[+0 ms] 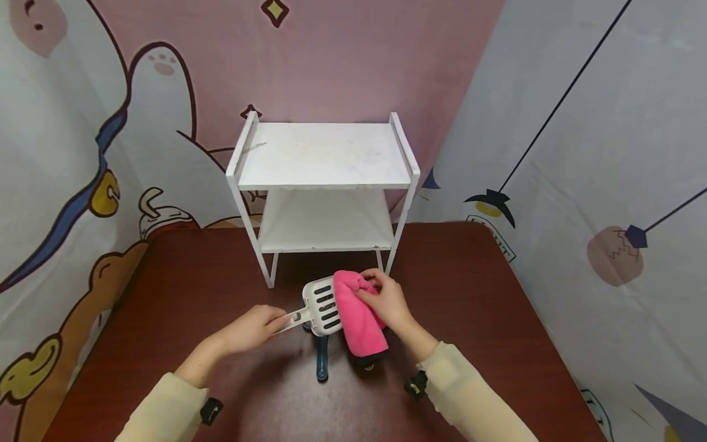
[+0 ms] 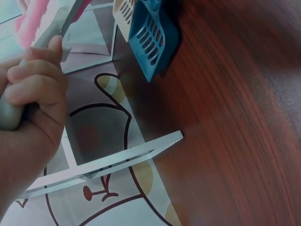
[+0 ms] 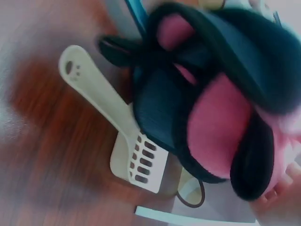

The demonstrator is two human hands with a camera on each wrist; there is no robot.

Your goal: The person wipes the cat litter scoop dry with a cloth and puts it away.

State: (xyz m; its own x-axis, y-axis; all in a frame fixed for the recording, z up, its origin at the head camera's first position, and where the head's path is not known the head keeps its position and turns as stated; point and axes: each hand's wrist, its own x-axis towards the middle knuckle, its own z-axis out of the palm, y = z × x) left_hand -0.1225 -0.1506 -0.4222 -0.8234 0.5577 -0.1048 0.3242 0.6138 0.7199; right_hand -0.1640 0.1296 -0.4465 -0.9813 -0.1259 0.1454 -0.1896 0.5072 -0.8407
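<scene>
Here, the left hand (image 1: 251, 331) curls its fingers round the handle of a white slotted scoop (image 1: 322, 304), raised above the table (image 1: 469, 294). The right hand (image 1: 391, 301) pinches a pink, dark-edged cloth piece (image 1: 358, 316), overlapping the scoop's head in the head view. Beneath lie a blue scoop (image 1: 322, 357) and a cream scoop (image 3: 113, 113), before a white shelf (image 1: 326, 153).

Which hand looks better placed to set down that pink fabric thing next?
The right hand, I'd say: it grips the pink fabric item. The left hand holds the white slotted scoop by its handle, so it would probably need freeing first.
</scene>
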